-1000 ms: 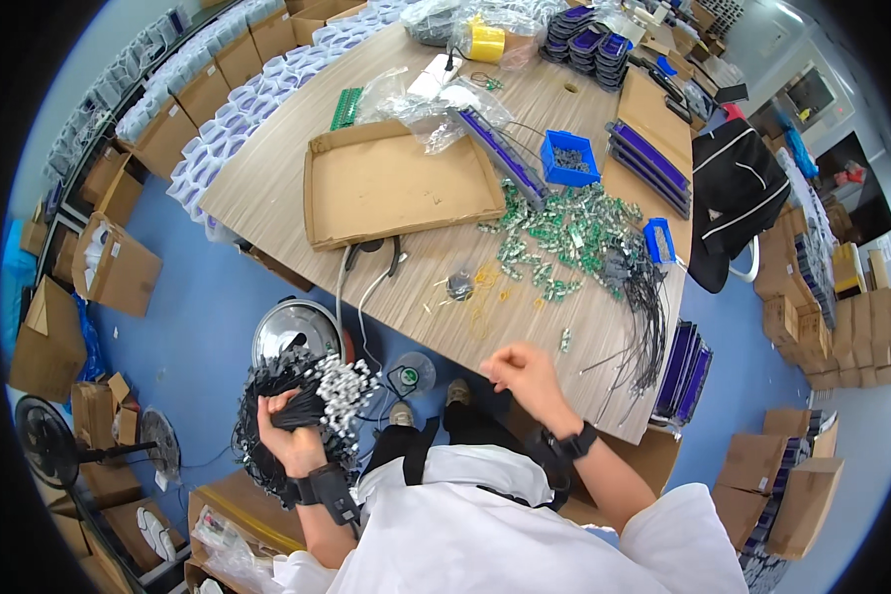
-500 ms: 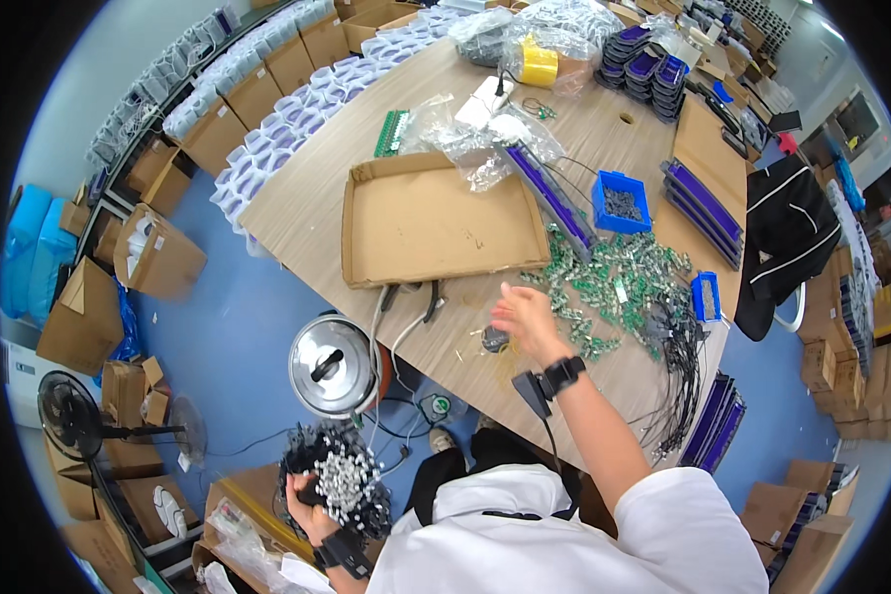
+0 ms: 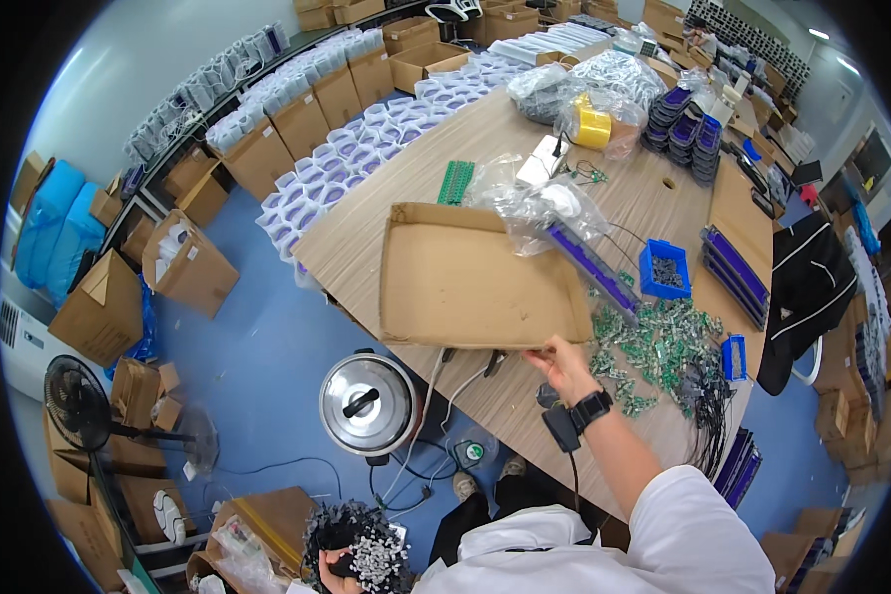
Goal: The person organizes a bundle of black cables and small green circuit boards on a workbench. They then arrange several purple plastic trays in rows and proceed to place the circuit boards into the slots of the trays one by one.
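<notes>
My left hand (image 3: 339,573), low in the view, is closed around a thick bundle of black wires (image 3: 378,552) with many whitish ends packed together. Part of that hand is hidden by the bundle and cut off by the picture's lower edge. Across the table, my right hand (image 3: 561,370) has its fingers on the near rim of a shallow cardboard tray (image 3: 480,282), by its near right corner. The tray lies on the wooden table with nothing in it. Just right of it are scattered small green circuit boards (image 3: 653,346) and loose black wires (image 3: 705,401).
A lidded metal pot (image 3: 366,408) stands left of the table, with cables near it. Blue bins (image 3: 665,269) of small parts and a long purple-faced strip (image 3: 594,272) lie beyond the boards. A fan (image 3: 77,401) and open cartons (image 3: 190,265) stand at left.
My right hand has gone from hovering over the table's near part to the tray's near rim. The whole view has shifted; my left hand still holds the wire bundle, now lower in the picture.
</notes>
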`<state>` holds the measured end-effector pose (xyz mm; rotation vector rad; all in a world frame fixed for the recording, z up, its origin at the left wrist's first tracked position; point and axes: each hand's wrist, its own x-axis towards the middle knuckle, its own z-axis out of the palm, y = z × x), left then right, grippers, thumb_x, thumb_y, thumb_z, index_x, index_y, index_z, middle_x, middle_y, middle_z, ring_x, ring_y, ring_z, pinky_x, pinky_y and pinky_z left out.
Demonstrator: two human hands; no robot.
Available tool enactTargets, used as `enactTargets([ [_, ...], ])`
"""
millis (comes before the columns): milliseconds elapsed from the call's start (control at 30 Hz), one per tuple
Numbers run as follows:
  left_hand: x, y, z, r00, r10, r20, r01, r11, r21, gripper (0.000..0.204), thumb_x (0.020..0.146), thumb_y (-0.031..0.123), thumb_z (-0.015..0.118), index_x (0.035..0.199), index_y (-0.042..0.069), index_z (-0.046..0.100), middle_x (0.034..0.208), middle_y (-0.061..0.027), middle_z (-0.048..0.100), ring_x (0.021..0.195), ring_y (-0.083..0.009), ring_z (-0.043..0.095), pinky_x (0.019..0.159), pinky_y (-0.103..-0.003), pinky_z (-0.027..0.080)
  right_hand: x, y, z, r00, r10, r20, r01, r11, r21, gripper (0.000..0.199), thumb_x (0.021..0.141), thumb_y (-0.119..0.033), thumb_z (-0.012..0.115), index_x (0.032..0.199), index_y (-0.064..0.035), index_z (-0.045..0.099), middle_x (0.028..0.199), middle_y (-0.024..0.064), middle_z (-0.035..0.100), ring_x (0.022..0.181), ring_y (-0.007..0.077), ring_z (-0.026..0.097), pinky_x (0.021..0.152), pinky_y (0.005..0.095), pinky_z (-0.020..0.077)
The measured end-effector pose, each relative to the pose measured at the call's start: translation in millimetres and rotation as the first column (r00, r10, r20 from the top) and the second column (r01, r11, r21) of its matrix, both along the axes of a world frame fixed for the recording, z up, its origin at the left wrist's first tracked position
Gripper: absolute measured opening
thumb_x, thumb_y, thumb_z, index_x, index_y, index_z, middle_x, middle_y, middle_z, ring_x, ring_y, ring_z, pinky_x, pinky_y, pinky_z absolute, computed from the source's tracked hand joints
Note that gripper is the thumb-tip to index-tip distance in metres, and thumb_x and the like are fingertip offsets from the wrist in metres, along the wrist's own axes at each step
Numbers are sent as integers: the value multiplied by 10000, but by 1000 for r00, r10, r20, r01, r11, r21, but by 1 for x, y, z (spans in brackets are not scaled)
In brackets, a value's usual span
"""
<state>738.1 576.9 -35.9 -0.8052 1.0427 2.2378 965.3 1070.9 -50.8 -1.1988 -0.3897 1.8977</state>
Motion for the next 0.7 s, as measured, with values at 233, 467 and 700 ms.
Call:
enactTargets([
  [233,-2,-6,6,995,-91,27,93,993,-75,276,967,175,534,703,118,479,667,20,521,661,-116,511,753,-310,449,-24,-22,14,996,16,-83,-20,998,-51,313,867,-4,490,1156,116,475,1124,246,577,996,382,621,882,506,560],
  [467,-2,-10,6,986,-155,60,161,982,-103,279,973,190,523,708,113,475,684,9,530,689,-126,516,775,-322,441,-18,32,61,989,111,-98,-115,992,-43,319,842,-13,492,1132,119,501,1113,251,585,1028,381,619,904,479,559],
  [700,-3,-8,7,976,-202,83,210,972,-108,284,978,204,512,713,108,472,702,-2,540,717,-136,520,798,-334,434,-77,-24,63,950,249,-189,-269,959,-90,321,838,-36,530,1142,68,525,1099,212,607,1009,349,634,905,490,552],
])
